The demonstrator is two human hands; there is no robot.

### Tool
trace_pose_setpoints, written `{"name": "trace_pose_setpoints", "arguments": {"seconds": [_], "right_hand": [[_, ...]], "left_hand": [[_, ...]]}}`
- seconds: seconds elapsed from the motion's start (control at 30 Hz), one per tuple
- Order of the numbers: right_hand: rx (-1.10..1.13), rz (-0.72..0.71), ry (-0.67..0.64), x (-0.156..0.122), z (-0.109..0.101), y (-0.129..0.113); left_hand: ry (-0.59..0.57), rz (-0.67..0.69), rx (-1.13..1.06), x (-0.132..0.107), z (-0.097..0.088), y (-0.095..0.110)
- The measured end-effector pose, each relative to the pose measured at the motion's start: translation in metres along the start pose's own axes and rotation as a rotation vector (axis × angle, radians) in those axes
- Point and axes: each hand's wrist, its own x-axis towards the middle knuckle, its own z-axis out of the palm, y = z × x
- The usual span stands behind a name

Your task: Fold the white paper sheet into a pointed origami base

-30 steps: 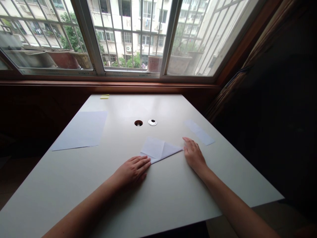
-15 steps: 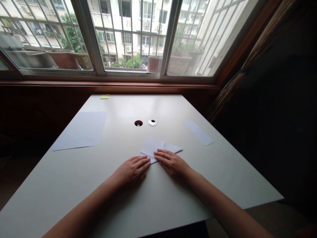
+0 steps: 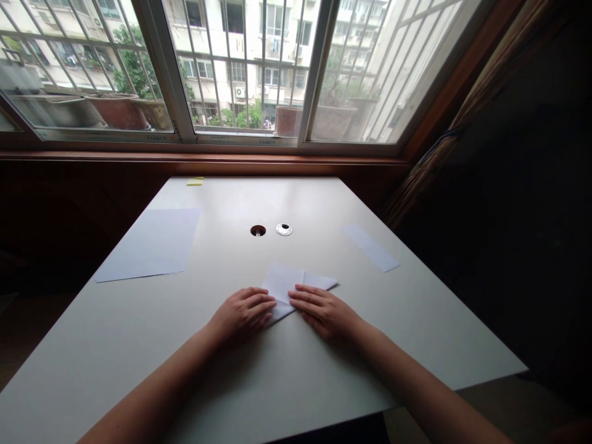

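Note:
A folded sheet of white paper (image 3: 283, 280) lies on the white table in front of me, with a crease line and a pointed corner to the right. My left hand (image 3: 245, 313) is at its left edge, fingers curled together on the paper, the thumb hidden. On the paper's near right part, my right hand (image 3: 321, 309) rests with its fingers stretched out flat, pressing it down. A small flap of the paper shows between the two hands, along the near edge.
Flat white sheets (image 3: 150, 243) lie on the left of the table (image 3: 222, 388). A paper strip (image 3: 371, 248) is on the right. Near the middle are a round cable hole (image 3: 258, 230) and its cover (image 3: 283, 229). A yellow sticker (image 3: 195, 181) marks the far edge, below a barred window.
My left hand has shifted slightly left and up, and more of the paper's near flap shows. The paper has turned a little. The right hand has moved slightly toward me.

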Motion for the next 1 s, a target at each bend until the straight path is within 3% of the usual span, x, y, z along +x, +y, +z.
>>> {"name": "trace_pose_setpoints", "arguments": {"seconds": [0.17,0.23,0.33,0.5,0.73,1.0], "right_hand": [[0.02,-0.034,-0.068,0.0,-0.001,0.0],[0.022,-0.035,-0.062,0.003,-0.001,-0.003],[0.023,-0.033,-0.026,0.009,0.001,-0.009],[0.017,0.062,0.037,0.023,0.008,-0.006],[-0.118,0.471,0.126,0.043,0.007,0.019],[0.067,0.749,0.031,0.063,0.002,0.034]], "left_hand": [[0.124,-0.324,0.046,-0.003,0.0,-0.019],[0.14,-0.377,0.057,-0.006,0.001,-0.028],[0.086,-0.335,0.03,-0.009,-0.001,-0.031],[-0.047,-0.207,0.025,-0.006,-0.007,-0.02],[-0.077,-0.219,0.053,-0.004,-0.009,-0.013],[-0.07,-0.204,0.071,-0.006,-0.009,-0.012]]}}
